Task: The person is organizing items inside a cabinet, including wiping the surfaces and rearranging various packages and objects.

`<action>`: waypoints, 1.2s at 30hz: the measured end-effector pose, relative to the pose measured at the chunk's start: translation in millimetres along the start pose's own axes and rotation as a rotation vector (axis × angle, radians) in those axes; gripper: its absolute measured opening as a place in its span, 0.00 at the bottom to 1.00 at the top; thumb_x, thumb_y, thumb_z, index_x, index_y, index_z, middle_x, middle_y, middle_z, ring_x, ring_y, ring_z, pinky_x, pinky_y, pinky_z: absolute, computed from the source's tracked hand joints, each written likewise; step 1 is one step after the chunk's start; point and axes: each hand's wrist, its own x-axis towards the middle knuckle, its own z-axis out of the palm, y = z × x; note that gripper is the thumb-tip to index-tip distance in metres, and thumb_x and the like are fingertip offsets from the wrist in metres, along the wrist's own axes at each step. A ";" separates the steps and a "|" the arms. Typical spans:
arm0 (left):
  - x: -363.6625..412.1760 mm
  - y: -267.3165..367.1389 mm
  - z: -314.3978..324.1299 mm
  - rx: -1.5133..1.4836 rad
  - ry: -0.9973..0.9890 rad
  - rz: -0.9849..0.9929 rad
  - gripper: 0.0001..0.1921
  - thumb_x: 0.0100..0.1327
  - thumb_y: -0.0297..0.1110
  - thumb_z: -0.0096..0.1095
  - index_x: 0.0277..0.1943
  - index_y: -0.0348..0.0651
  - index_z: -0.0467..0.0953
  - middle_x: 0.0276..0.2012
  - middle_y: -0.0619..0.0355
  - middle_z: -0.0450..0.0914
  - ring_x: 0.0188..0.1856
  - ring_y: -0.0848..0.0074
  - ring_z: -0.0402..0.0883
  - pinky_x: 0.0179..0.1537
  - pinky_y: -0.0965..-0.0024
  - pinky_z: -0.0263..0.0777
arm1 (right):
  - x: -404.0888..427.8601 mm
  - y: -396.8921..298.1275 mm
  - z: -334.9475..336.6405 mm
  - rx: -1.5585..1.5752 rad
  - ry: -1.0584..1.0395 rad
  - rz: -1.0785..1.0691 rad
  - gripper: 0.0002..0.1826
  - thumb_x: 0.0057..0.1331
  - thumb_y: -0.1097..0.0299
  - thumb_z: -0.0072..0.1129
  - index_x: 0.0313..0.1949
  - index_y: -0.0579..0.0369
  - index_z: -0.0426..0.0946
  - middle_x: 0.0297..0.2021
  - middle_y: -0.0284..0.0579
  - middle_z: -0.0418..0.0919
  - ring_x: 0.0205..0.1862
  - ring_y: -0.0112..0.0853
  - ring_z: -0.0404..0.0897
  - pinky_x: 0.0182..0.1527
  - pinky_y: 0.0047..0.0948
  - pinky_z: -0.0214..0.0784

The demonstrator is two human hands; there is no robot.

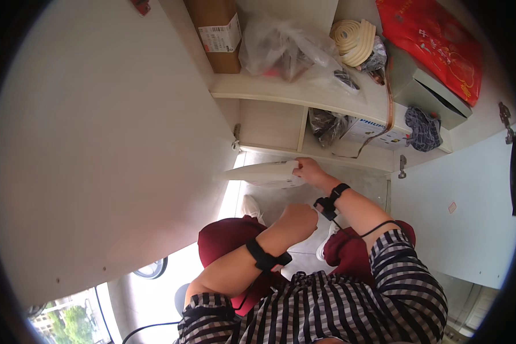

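Note:
Between the open cabinet doors, my right hand (pixel 310 172) grips one end of a flat white packet (pixel 264 173). The packet spans leftward in front of the lower shelf and bears some print on its face. Closer to my body, my left hand (pixel 300 222) is held over the floor with its back to the camera. Its fingers are curled under and mostly hidden, so whether anything is in them does not show. Black straps with small devices and cables circle both forearms.
A large cabinet door (pixel 112 142) stands open left, another (pixel 460 215) right. The upper shelf (pixel 258 88) holds a cardboard box (pixel 223 60), a clear plastic bag (pixel 284 51), a coiled cream hose (pixel 354 41) and a red bag (pixel 443 47). A Philips box (pixel 374 133) sits below.

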 end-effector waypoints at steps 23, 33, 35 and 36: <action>34.1 6.6 -1.8 -0.029 0.032 -0.017 0.17 0.59 0.42 0.65 0.41 0.35 0.76 0.37 0.45 0.81 0.42 0.53 0.81 0.41 0.54 0.75 | -32.5 -298.5 -189.3 -0.605 0.969 -1.065 0.29 0.53 0.65 0.68 0.54 0.54 0.70 0.48 0.53 0.75 0.55 0.50 0.70 0.56 0.41 0.64; 36.0 -6.0 -10.3 -0.045 0.135 -0.019 0.16 0.58 0.41 0.65 0.41 0.37 0.75 0.37 0.44 0.81 0.40 0.51 0.81 0.41 0.53 0.75 | 3.0 -300.5 -221.7 -0.635 0.809 -0.591 0.24 0.58 0.59 0.65 0.49 0.60 0.75 0.38 0.56 0.81 0.42 0.47 0.80 0.49 0.39 0.72; 30.4 -7.2 -12.6 -0.054 0.095 -0.051 0.16 0.58 0.40 0.65 0.40 0.35 0.76 0.39 0.44 0.81 0.41 0.51 0.81 0.42 0.53 0.75 | -38.5 -313.5 -230.3 -0.253 0.602 -0.596 0.19 0.59 0.60 0.63 0.44 0.63 0.78 0.38 0.50 0.82 0.41 0.37 0.81 0.46 0.32 0.71; 24.5 -8.4 -11.5 -0.058 0.096 -0.059 0.16 0.58 0.40 0.65 0.40 0.35 0.76 0.39 0.44 0.81 0.41 0.51 0.81 0.42 0.53 0.75 | -62.0 -316.3 -228.0 -0.221 0.518 -0.586 0.19 0.59 0.62 0.63 0.45 0.63 0.77 0.37 0.48 0.82 0.39 0.32 0.80 0.44 0.30 0.71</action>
